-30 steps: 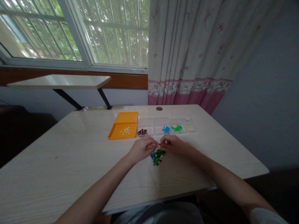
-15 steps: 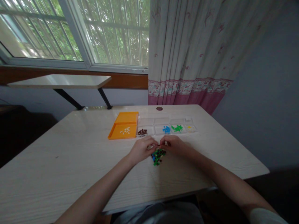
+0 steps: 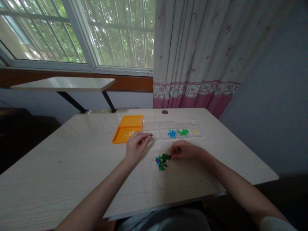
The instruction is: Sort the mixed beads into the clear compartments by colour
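Observation:
My left hand (image 3: 137, 145) reaches over the front-left compartment of the clear plastic tray (image 3: 156, 134), its fingers pinched. Dark brown pieces (image 3: 151, 135) show at the fingertips; the rest of that compartment's brown pieces is hidden behind the hand. My right hand (image 3: 184, 149) rests on the table, fingers curled and closed at the right edge of a small pile of mixed pieces (image 3: 163, 161) in green, blue, dark brown and pale colours. Anything between its fingertips is too small to make out.
An open orange case (image 3: 131, 121) with several white pieces (image 3: 130, 134) lies left of the tray. Blue pieces (image 3: 171, 133), green pieces (image 3: 183, 132) and yellow pieces (image 3: 195, 131) sit in compartments. A raised shelf (image 3: 64, 82) stands at the back left of the table (image 3: 84, 160).
My hands were together above the pile and are now apart. The left has moved forward and left to the brown pieces; the right has shifted slightly right, staying beside the pile.

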`<state>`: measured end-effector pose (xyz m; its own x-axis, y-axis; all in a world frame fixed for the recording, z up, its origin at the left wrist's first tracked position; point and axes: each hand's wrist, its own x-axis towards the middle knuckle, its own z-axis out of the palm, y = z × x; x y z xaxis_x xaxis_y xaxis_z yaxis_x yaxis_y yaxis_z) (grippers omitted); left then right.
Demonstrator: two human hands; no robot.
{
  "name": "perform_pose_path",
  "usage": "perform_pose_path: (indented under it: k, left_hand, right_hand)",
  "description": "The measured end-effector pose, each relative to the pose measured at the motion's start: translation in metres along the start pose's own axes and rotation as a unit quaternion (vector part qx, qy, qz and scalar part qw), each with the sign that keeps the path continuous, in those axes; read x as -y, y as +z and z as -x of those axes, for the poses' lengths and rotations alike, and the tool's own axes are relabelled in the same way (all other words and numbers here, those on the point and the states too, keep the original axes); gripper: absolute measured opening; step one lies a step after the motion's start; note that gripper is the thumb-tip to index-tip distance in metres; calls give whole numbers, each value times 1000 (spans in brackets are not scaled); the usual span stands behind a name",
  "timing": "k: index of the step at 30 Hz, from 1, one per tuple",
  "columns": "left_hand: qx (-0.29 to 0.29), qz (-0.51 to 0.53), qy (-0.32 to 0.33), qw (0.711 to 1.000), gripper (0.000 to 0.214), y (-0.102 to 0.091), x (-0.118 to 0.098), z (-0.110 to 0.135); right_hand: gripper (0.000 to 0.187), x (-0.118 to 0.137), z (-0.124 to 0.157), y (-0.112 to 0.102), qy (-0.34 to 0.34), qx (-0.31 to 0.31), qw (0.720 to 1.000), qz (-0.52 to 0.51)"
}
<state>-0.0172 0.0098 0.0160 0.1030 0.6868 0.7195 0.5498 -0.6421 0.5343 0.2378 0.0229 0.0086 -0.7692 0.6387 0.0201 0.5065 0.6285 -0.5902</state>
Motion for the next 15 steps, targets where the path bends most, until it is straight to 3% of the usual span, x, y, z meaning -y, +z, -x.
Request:
perform_pose_path:
  k: [9,15]
  left_hand:
    - [-1,0,1,1000,11,1,0,1]
    - [17,-46,-33,998,15,4,10,0]
  right_hand:
    - [15,3,-1,1,13,8,1000,-17]
    - [14,1,0,1,2,10,1000,-14]
